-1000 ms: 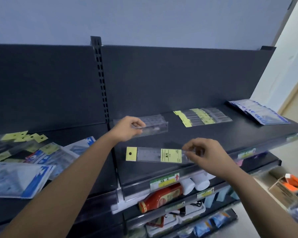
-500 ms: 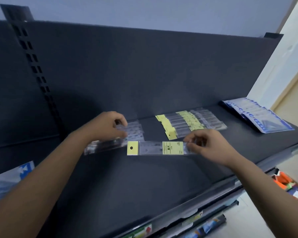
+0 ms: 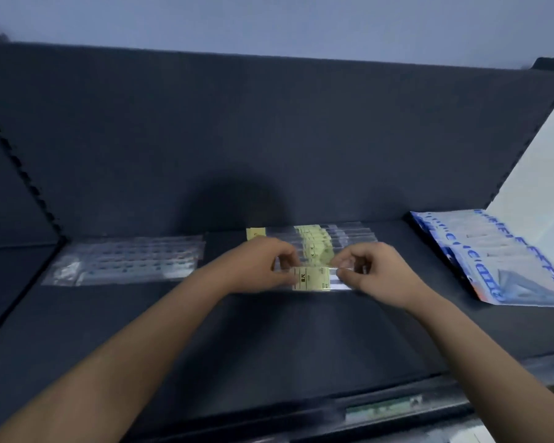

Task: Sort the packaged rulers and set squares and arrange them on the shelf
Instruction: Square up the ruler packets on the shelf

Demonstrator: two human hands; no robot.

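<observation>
At the dark shelf [image 3: 269,334], the left hand [image 3: 263,266] and right hand [image 3: 376,271] pinch one packaged ruler [image 3: 314,278] by its ends with curled fingers, just before the yellow-labelled ruler stack [image 3: 336,237], between clear packets [image 3: 125,260] and blue packs [image 3: 493,260].

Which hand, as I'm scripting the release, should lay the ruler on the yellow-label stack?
Right, marginally: left hand and right hand both pinch the ruler, but the right holds its clear end beside the stack.
</observation>
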